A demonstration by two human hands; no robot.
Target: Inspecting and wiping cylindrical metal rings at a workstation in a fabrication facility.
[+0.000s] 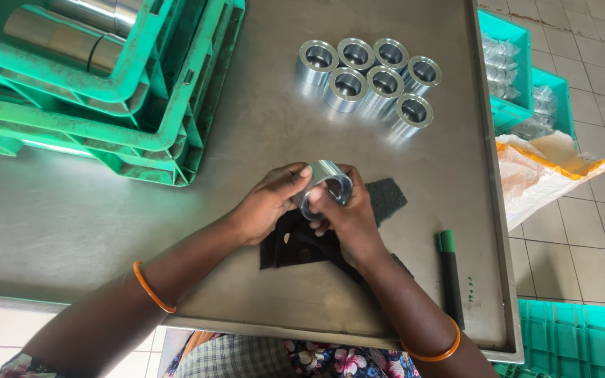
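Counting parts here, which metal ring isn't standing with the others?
The metal ring held up in both hands, tilted; the seven grouped rings stand upright on the table.

Seven shiny metal rings (369,77) stood close together on the grey metal table (260,161), and one more metal ring (325,183) was up in the two hands, the left hand (269,203) and the right hand (344,213), so that made eight rings. There was one black marker with a green cap (449,273), one dark grey scrub pad (385,196), one black cloth (295,245), and two orange bangles (152,288), one on each wrist. Two green crates (106,84) sat stacked on the table with two big metal tubes (64,35) inside, two blue-green bins (519,70) stood on the floor, and one white sack (547,171) lay beside them.
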